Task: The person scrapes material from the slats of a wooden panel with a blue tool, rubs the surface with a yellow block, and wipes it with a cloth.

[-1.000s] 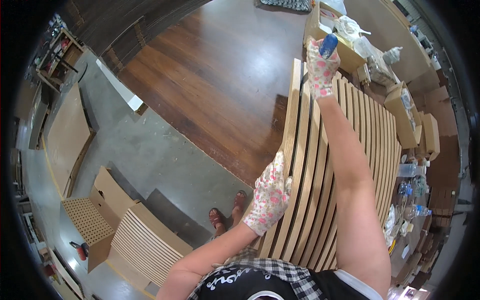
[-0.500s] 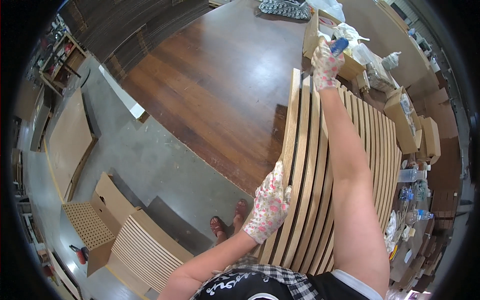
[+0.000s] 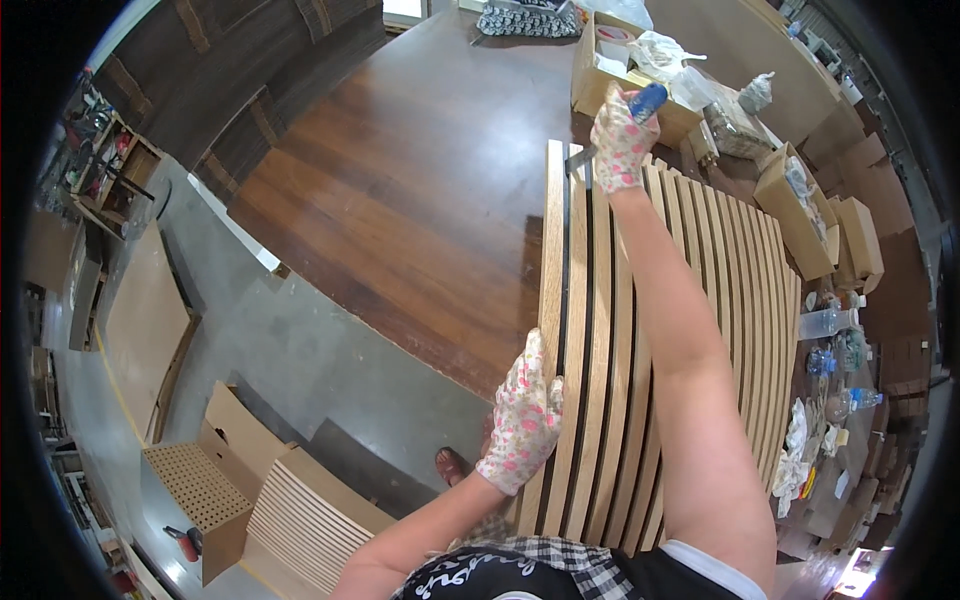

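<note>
A wooden slatted panel (image 3: 622,330), pale slats with dark grooves, lies on the brown table (image 3: 400,170). My right hand (image 3: 624,140), in a white glove with pink flowers, is closed round the blue handle of a chisel-like tool (image 3: 648,101). Its narrow metal blade points left and meets the panel's far end beside the leftmost slats; the exact shape of the tip is too small to tell. My left hand (image 3: 522,420), in a matching glove, lies along the panel's left edge with its fingers stretched out and the thumb toward the slats.
Cardboard boxes (image 3: 797,215) stand beyond the panel's far right side, one with white plastic bags (image 3: 668,55). Plastic bottles (image 3: 828,322) line the right. On the floor at left are a perforated box (image 3: 198,482), another slatted panel (image 3: 310,520) and a large brown board (image 3: 150,325).
My right hand has turned the tool, so its blade now shows reaching left over the outer slats. My left hand stays at the panel's edge. The whole view has shifted slightly.
</note>
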Available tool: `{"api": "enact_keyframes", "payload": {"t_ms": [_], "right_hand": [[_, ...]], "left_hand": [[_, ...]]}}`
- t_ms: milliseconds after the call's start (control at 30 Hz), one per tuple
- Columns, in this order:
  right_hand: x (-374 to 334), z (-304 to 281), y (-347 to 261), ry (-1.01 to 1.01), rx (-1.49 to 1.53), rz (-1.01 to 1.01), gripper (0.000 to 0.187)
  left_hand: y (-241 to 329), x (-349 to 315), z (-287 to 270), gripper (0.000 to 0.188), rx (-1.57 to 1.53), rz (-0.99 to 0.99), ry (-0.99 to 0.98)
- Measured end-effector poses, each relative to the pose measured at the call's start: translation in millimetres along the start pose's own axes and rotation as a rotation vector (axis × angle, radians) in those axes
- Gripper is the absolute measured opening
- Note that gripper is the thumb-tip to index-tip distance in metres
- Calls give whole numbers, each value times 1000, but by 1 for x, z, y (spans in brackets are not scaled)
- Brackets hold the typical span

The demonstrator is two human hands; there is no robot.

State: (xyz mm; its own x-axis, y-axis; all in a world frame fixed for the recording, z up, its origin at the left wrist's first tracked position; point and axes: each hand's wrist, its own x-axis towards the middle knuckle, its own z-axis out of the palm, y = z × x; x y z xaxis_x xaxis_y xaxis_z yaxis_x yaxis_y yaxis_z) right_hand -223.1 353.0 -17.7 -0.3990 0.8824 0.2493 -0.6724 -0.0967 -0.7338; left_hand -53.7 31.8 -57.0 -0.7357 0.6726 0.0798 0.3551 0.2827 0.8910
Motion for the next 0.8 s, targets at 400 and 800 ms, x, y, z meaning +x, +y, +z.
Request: {"api": "enact_keyframes", "payload": {"t_ms": [400,800], "right_hand": [[5,-1,-4,-69,-118,29,9],[-6,12,5,-37,-423,-66,10]], "left_hand": [[0,0,-1,59,41,26,18],[4,1,-2,59,60,-3,-5]]}}
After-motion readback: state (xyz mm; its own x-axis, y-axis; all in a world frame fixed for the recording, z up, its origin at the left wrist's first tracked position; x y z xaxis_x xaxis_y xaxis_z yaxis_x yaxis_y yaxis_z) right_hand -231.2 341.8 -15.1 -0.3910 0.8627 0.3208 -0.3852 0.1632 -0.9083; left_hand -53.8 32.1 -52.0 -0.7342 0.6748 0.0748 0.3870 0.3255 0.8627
